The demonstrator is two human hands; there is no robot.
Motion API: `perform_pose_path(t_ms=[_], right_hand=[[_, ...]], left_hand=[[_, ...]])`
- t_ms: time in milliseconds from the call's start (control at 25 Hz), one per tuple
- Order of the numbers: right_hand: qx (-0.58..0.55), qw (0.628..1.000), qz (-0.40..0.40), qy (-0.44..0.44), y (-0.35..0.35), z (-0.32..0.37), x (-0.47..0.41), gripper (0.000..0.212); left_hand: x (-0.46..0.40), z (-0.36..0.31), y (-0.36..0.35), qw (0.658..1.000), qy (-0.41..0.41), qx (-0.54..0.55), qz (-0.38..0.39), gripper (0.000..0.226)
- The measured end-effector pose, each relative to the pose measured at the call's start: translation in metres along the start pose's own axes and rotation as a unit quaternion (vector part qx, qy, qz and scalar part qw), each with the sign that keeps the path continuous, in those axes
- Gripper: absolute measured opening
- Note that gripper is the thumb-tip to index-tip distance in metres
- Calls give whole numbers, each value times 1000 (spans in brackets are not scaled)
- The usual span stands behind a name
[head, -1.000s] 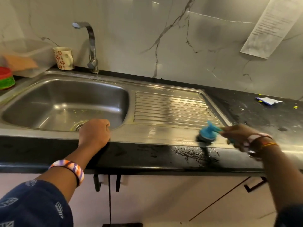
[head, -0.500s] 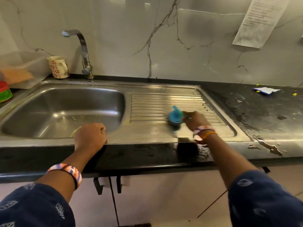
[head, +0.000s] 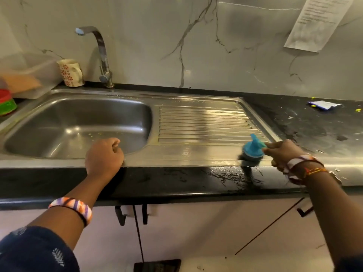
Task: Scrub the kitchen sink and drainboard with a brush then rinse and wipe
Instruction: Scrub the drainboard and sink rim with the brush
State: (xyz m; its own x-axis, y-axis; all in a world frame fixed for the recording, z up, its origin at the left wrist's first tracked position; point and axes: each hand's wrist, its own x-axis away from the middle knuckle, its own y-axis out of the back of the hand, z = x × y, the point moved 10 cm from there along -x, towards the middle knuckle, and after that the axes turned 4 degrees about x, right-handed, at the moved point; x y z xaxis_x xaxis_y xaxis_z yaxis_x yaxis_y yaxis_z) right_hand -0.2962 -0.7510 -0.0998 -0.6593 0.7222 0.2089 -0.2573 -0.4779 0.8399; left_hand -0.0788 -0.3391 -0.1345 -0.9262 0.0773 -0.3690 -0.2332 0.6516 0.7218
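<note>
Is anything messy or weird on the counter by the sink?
Yes. The black counter right of the drainboard has smeary wet streaks, a crumpled blue-and-white wrapper and tiny yellow bits near it. More water is splashed on the counter's front edge below the blue brush.

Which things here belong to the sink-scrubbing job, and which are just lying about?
Job: blue scrub brush, gripped by the right hand; sink basin; ribbed drainboard; tap.

Lying about: floral mug; clear plastic container; paper scrap on the counter; notice on the wall.
</note>
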Motion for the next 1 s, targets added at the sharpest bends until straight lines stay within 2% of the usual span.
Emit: perform_pose_path(t_ms=[80, 200, 320, 440, 520, 600, 640, 760, 840, 920, 1000], right_hand=[[-31, 994, 77, 65, -38, 50, 16, 30], [-69, 960, 199, 183, -117, 150, 40, 29], [-65, 921, 256, 285, -197, 244, 73, 30], [-35, 891, 284, 351, -242, 307, 102, 38], [14, 878, 288, 383, -232, 309, 103, 39], [69, 866, 300, 394, -196, 278, 86, 35], [90, 868, 315, 372, -175, 253, 69, 33], [156, 898, 342, 230, -113, 169, 10, 30], [199, 898, 354, 167, -96, 144, -7, 30], [192, 886, 374, 194, -107, 162, -5, 29], [154, 859, 407, 269, -142, 210, 13, 28]], left_hand=[[5, 14, 21, 999, 7, -10, -32, 33], [13, 57, 70, 991, 67, -73, -90, 30], [19, 108, 107, 975, 160, -108, -111, 26], [19, 131, 115, 965, 204, -126, -107, 24], [17, 130, 113, 963, 202, -141, -111, 35], [17, 131, 112, 962, 197, -147, -122, 40], [18, 131, 111, 962, 193, -147, -127, 39], [20, 136, 111, 960, 200, -141, -138, 33], [17, 140, 108, 956, 214, -154, -128, 41], [16, 148, 104, 946, 250, -177, -103, 54], [16, 156, 102, 934, 289, -194, -78, 62]])
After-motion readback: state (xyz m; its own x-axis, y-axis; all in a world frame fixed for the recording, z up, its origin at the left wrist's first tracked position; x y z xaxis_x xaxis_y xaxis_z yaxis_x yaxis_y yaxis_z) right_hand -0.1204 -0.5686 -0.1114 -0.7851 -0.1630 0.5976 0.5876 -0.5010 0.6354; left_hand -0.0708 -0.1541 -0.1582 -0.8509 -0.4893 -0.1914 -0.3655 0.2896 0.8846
